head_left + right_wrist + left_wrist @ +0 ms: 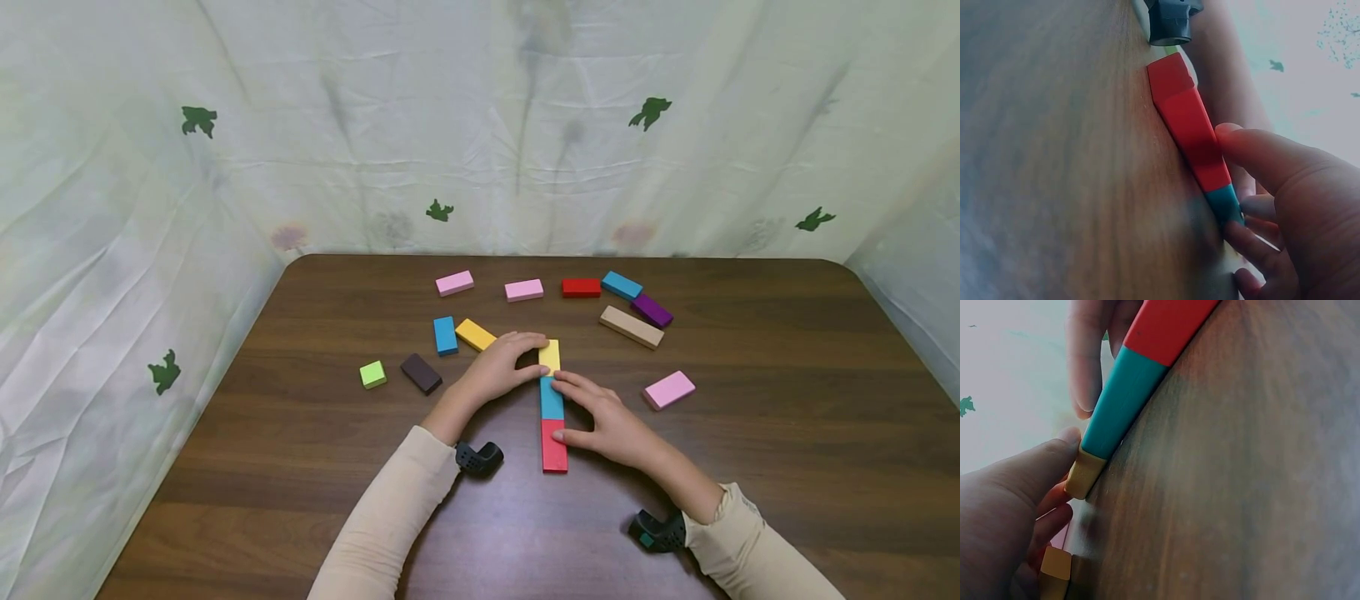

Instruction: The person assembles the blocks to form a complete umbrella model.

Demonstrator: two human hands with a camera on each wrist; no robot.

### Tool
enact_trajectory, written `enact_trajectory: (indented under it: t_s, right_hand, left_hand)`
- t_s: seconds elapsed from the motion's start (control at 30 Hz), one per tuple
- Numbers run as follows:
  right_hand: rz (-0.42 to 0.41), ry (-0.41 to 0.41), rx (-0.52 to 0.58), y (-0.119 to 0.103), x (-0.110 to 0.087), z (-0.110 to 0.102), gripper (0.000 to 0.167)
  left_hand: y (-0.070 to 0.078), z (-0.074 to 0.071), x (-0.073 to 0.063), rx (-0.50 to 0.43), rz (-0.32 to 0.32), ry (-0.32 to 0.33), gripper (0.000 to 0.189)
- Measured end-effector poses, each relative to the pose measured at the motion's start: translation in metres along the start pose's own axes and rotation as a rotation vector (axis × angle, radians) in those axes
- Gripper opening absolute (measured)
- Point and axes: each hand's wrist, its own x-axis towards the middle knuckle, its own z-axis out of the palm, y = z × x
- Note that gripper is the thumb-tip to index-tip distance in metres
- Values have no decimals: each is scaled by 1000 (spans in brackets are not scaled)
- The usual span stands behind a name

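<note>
A yellow block (550, 357), a blue block (552, 400) and a red block (554, 454) lie end to end in one straight row on the table. My left hand (500, 367) holds the yellow block at the row's far end, its thumb by the joint with the blue one. In the left wrist view, fingers reach behind the yellow block (1086, 474). My right hand (611, 421) rests along the row's right side. Its thumb touches the top of the red block (1194, 134), and its fingertips touch the blue block (1222, 203).
Behind the row lie pink blocks (523, 290), a red one (581, 288), a blue one (622, 286), a purple one (652, 311) and a beige one (631, 327). Leftward are blue (446, 336), orange-yellow (476, 334), dark brown (422, 374) and green (372, 374) blocks. Another pink block (669, 390) sits right.
</note>
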Motion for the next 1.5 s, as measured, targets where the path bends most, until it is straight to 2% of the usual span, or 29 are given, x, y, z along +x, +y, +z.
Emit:
enact_trajectory:
  t_s: [0.27,0.47,0.63,0.83,1.07,1.5]
  right_hand:
    - [-7,-3,13,3,2,0,70]
    - [0,-3,16,3,3,0,69]
    - [4,-2,17,3,3,-1,69]
    - [14,-8,14,3,3,-1,69]
    - [18,-12,13,3,2,-1,69]
    - [17,-8,26,3,2,0,69]
  left_hand:
    - [-1,0,0,6,2,1,51]
    - [-2,-4,-1,-30,-7,64,50]
    - [-7,-10,-5,-77,-44,113,51]
    - [-17,-19,-11,-115,-92,142,53]
    - [-28,-27,-21,-193,-127,132,59]
    - [-39,-34,-27,-150,-117,70,59]
